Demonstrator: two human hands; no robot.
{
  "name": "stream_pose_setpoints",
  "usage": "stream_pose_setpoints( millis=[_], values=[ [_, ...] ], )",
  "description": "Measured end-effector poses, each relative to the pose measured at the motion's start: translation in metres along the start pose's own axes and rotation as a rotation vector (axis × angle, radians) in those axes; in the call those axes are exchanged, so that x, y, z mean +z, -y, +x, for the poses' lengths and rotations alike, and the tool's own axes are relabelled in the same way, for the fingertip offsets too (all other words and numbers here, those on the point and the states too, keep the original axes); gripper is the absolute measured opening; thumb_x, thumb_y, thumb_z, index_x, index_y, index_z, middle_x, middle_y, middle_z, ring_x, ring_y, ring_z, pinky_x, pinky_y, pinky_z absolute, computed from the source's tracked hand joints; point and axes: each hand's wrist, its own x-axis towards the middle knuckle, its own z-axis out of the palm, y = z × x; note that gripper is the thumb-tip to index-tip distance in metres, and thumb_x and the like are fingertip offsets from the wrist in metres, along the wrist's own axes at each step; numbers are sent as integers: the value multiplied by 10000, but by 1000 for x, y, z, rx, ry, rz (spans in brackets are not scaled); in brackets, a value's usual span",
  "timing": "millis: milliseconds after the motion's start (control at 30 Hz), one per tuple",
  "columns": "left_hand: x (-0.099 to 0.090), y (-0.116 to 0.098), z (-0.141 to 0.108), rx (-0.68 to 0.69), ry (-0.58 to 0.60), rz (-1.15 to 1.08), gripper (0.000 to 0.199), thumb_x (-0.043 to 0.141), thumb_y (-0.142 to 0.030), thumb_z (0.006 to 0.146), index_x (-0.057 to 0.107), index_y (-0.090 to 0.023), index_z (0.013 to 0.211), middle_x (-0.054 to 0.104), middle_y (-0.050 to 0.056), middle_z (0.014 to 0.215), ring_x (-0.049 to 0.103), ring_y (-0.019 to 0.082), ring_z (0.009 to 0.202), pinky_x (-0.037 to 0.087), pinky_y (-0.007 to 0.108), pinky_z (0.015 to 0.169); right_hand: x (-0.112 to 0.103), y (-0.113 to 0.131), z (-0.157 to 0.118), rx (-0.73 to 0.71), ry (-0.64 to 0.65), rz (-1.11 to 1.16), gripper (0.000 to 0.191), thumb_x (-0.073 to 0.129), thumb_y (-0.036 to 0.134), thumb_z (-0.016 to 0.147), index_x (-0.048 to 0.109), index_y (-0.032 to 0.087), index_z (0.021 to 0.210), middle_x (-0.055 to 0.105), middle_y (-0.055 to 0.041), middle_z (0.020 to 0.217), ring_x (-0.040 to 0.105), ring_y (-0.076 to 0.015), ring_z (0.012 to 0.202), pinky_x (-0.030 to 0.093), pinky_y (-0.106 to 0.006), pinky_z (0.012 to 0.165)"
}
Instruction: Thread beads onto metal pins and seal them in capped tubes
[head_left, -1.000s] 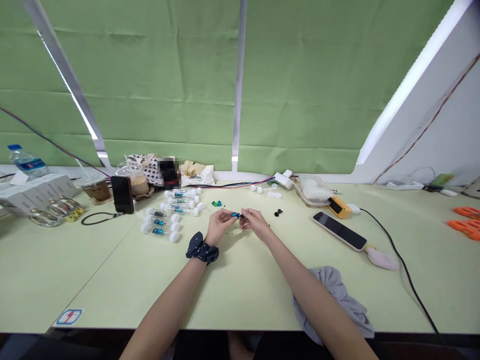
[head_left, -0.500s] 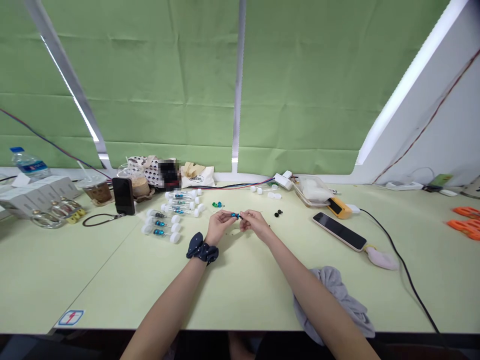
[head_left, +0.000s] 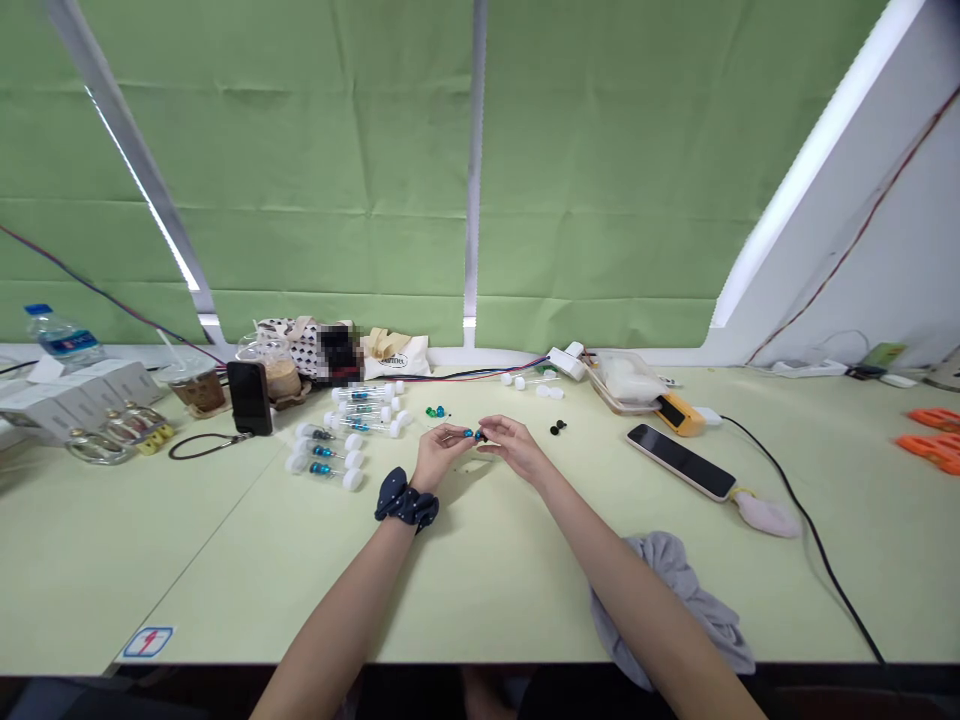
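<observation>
Between my two hands is a small piece with shiny blue beads [head_left: 469, 433] and a dark end. My left hand [head_left: 436, 456] pinches its left side, and a dark polka-dot scrunchie circles that wrist. At the dark end, the fingers of my right hand [head_left: 517, 450] close around it from the right. Just beyond lie loose green and blue beads [head_left: 435, 411]. Two black round pieces [head_left: 557, 428] rest to the right of my right hand. To the left, clear tubes with white caps [head_left: 324, 468] lie in rows, several with blue beads inside.
A black phone [head_left: 249, 398] stands upright near two drink cups [head_left: 193, 385]. Rightward are another phone [head_left: 681, 461], a yellow device [head_left: 679, 413], a plastic tray [head_left: 592, 380] and orange scissors [head_left: 930, 440]. Grey cloth [head_left: 675, 600] lies under my right forearm. A black cable [head_left: 795, 500] crosses the right side.
My right hand's fingers have loosened and straightened a little at the dark end of the beaded piece. The left hand keeps its pinch. The view has shifted slightly.
</observation>
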Motion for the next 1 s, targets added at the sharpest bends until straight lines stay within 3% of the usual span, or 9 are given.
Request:
stream_pose_setpoints(
  millis=[200,367,533,700,1000],
  values=[
    [4,0,-2,-40,58,1,300,781,-277,570,651,-127,795,705,81,814,663,213,788,502,381,811,-1,-1,1,24,-57,-24,310,725,373,613,625,175,829,607,-18,743,573,-132,706,494,-302,678],
    [3,0,-2,-17,22,-6,277,774,-271,584,654,-133,793,705,76,830,659,207,796,502,377,814,2,2,-1,-1,11,5,347,746,324,598,631,200,901,624,-34,844,587,-149,785,490,-316,735],
    [5,0,-3,-21,85,-12,280,766,-270,601,648,-128,811,706,87,837,663,218,806,503,395,822,-1,-1,1,-7,-27,30,287,728,329,625,631,179,849,609,-16,722,576,-133,702,486,-326,726],
    [4,-2,-3,-12,51,-14,268,768,-262,600,651,-129,801,706,83,836,664,216,803,500,392,830,0,0,0,-3,37,77,368,745,267,611,611,199,947,635,-30,810,594,-154,778,476,-343,776],
    [3,-1,-3,-12,66,-22,293,767,-270,600,649,-114,818,706,95,843,664,218,808,497,390,834,-1,-2,1,-5,20,78,359,750,276,611,613,191,931,655,-29,776,606,-157,750,465,-360,798]
  ],
)
